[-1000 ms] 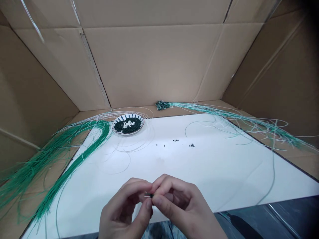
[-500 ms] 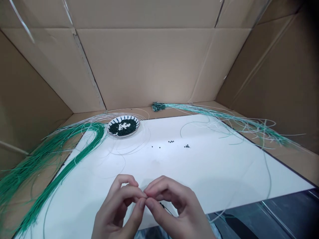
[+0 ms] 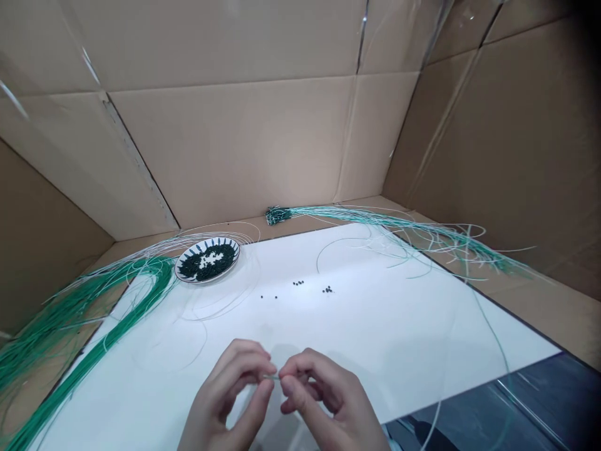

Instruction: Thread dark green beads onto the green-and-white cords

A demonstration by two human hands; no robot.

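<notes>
Fingers [image 3: 253, 361] partly hide a thin (barely visible) strand [image 3: 272, 377]

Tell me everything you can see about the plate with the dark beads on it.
The plate is shallow and white, with dark blue strokes around its inner rim and a thin dark edge; it looks like glazed ceramic. Dark beads cover much of it, leaving a white patch near the middle. It sits face up at the far left of the white board, beside the bend of the green strands. Neither the left hand nor the right hand touches it.
</notes>
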